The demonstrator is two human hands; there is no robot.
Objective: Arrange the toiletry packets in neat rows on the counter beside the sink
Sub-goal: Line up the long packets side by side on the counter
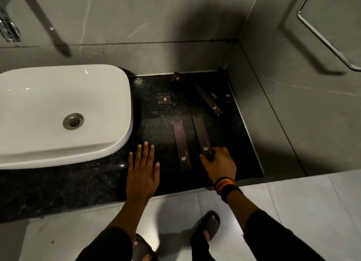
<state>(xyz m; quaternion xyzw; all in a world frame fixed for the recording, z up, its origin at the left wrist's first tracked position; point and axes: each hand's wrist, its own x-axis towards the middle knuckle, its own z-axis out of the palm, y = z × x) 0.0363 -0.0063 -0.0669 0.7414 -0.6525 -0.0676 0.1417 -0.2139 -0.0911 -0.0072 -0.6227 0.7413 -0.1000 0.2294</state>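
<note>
Counter (156, 128): I see a dark speckled stone top running right of a white sink (58, 112), closed off by grey wall tiles at the back and right
Left hand (143, 170): I note it lies flat, palm down, fingers spread wide on the bare stone near the sink's front corner; it holds nothing
Right hand (219, 163): I note the thumb and fingers are closed on the near end of the right long packet (202, 135); a striped wristband (224, 183) sits on the wrist
Right long packet: dark brown, near end in the grip, far end pointing away from me and leaning slightly left
Left long packet (181, 144): lies flat just beside the held one, roughly parallel, not touching it or either hand
Angled long packet (209, 99): lies diagonally further back, well apart from the near pair
Small square packets: one mid-counter (165, 98), one tilted near the back wall (177, 77)
Small item by right wall (228, 97): bears the same gold mark; I cannot tell its shape
Floor: pale tiles, with a sandalled foot (210, 224) below the counter edge
</note>
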